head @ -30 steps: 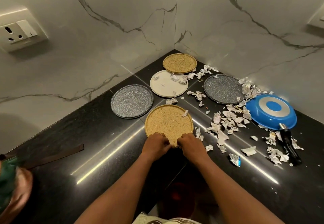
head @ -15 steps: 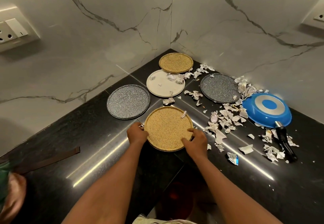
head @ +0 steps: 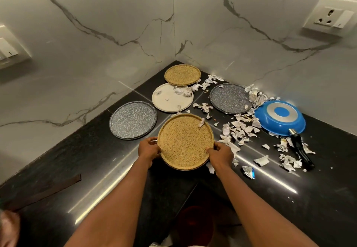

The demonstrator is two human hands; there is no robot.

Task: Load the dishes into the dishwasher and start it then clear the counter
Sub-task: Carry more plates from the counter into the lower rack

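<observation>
A gold speckled plate point(head: 185, 140) sits at the inner corner of the black counter point(head: 96, 179), a paper scrap on its far rim. My left hand point(head: 148, 149) grips its left edge and my right hand point(head: 222, 154) grips its right edge. Behind it lie a grey speckled plate point(head: 133, 119), a white plate point(head: 171, 98) with scraps on it, a second gold plate point(head: 182, 74) and another grey plate point(head: 229, 98). A blue pan point(head: 280, 118) lies upside down at the right, its black handle point(head: 300, 148) pointing toward me.
Torn paper scraps point(head: 239, 129) litter the counter between the plates and the pan, with a foil wrapper point(head: 249, 171) nearer me. Marble walls meet in the corner, each with a socket point(head: 328, 16). A dark strip point(head: 44, 192) lies at the left.
Both hands have slid from the plate's near edge out to its left and right sides. The plate's near edge now sits past the counter's inner corner, toward me.
</observation>
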